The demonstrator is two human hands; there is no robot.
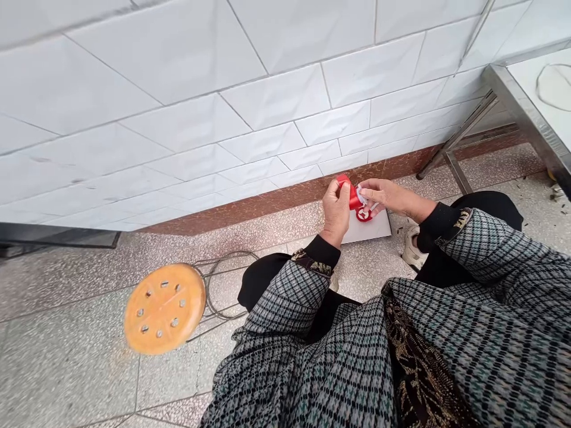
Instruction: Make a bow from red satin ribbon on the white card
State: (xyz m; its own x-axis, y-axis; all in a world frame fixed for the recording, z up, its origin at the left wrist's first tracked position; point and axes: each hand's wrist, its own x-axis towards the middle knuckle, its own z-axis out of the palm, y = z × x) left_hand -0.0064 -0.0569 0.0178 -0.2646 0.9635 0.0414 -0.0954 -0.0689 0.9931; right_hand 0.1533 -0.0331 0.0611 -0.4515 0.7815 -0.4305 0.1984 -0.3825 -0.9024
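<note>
My left hand (336, 208) is closed around a smooth red piece (354, 196), its thumb pressed on the upper side. A small whitish part (361, 195) shows at the right end of that piece. My right hand (386, 196) pinches this part between thumb and fingers. Just below the fingertips is a red ring with spokes (364, 214), like a small wheel; whether it joins the red piece I cannot tell. Under both hands a flat white board (368, 230) with a dark edge lies on the floor.
A round orange stool seat (165, 309) with holes and thin metal legs lies tipped over at the left. A white tiled wall (285, 89) rises in front. A metal-framed table (526, 107) stands at the right. A dark-edged object (62, 235) juts in at the left.
</note>
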